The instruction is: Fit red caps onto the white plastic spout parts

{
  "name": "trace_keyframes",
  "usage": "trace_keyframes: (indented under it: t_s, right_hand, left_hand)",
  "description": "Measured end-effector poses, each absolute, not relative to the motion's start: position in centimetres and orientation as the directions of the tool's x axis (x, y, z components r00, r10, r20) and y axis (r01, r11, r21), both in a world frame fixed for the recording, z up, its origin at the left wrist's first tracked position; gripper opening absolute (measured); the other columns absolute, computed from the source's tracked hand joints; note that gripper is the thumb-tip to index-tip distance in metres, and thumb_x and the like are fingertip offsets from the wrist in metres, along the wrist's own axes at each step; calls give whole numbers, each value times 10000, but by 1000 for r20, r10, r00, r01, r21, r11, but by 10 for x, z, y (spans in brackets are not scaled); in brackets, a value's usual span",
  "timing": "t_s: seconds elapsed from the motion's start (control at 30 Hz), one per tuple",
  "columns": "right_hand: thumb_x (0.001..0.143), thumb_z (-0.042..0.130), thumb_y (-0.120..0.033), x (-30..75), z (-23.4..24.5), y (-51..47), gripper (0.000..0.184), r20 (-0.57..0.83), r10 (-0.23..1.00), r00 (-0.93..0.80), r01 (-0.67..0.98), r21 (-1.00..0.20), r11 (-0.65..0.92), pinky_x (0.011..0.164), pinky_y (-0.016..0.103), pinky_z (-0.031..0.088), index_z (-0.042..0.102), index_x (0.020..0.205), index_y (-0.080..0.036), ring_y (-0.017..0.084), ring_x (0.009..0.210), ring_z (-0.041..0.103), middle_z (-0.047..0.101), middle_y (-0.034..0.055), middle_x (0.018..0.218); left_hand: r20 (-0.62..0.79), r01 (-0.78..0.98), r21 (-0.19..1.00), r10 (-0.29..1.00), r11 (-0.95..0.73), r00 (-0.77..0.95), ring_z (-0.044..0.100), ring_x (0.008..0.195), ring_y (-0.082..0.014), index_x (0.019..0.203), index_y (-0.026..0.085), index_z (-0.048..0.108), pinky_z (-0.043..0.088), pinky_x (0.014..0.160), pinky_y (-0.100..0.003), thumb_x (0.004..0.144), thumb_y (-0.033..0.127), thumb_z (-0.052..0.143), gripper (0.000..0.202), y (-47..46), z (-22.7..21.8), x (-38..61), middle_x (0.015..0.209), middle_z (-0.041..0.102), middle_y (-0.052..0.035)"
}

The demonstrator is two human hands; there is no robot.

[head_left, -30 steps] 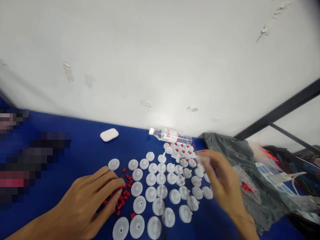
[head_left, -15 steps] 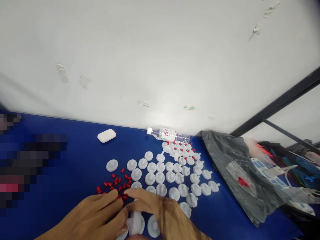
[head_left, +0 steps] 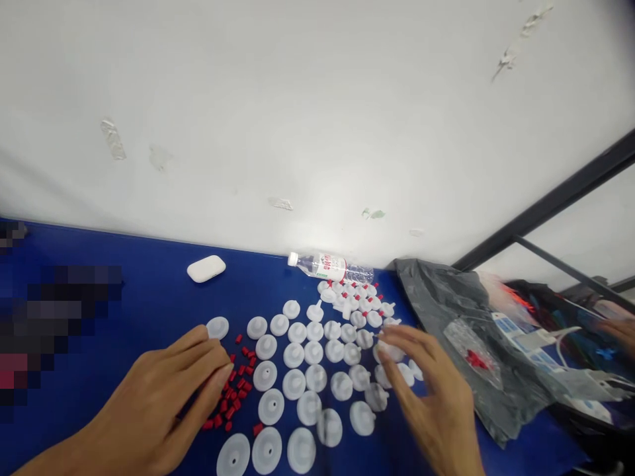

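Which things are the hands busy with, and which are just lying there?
Busy with:
- left hand, fingertips by the small red caps
- right hand, fingers spread over the white discs

Just lying there:
- water bottle, on its side by the wall
- white case
- grey plastic bag with packets on it
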State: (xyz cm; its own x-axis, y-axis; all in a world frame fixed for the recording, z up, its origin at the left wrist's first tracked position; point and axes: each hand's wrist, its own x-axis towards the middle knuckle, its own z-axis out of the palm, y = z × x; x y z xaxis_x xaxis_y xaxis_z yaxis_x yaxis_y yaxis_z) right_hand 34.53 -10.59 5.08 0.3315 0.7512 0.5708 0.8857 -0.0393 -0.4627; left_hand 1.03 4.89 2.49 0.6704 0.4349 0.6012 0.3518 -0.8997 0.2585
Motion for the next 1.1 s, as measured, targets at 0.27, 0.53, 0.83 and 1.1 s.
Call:
trace_keyframes:
  t_s: [0.27,0.53,0.83,1.1]
  right_hand:
    - [1030,697,-543,380,41,-110,250,459,831,313,882,-465,-75,695,404,697,813,1016,-321,326,1100,795,838,57,1121]
    - [1068,638,-564,375,33,-100,326,447,867,218,905,-426,-8,899,525,668,841,977,-326,301,934,787,832,41,969]
    - [1137,481,-498,401,39,-94,415,438,878,194,952,-301,-60,1133,633,529,780,1272,-244,343,1273,696,792,116,1316]
    - [1105,510,-362,412,38,-70,343,419,902,104,986,-159,-40,1109,740,482,808,1219,-236,401,1164,733,839,100,1219]
  left_hand:
    - [485,341,213,403,-915,777,721,994,-198,1152,256,673,601,727,-264,1012,122,485,269,43,10,17,1062,757,-17]
    - [486,411,234,472,-881,736,690,1126,-195,1187,282,695,578,791,-268,1065,140,435,320,38,6,18,1170,756,-2]
    - [490,398,194,440,-897,752,715,1040,-206,1109,265,705,565,712,-274,991,48,396,396,36,17,18,1104,787,-6]
    - [499,279,198,342,-940,797,689,941,-201,1064,259,700,546,645,-268,954,35,447,356,44,21,16,1011,764,-3]
